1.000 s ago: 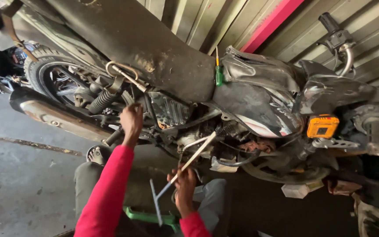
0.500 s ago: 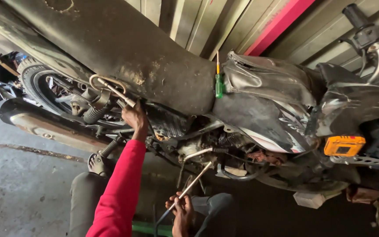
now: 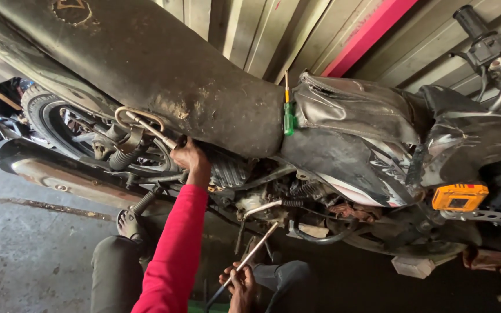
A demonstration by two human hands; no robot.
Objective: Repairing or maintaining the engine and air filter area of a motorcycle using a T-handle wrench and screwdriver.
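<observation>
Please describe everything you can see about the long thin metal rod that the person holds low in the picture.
The metal rod is long, thin and straight, pale grey and slightly shiny, like bare steel. It lies at a slant, its lower end near the bottom edge of the picture and its upper end rising to the right toward the motorcycle engine. The right hand grips it near the lower part. Its upper tip ends close under the engine parts; whether it touches them cannot be told. Its lower end looks darker.

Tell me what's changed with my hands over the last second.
The left hand moved up off the frame to grip under the motorcycle seat. The right hand sank lower, keeping its grip on the long metal rod. The green screwdriver stayed tucked by the seat.
</observation>
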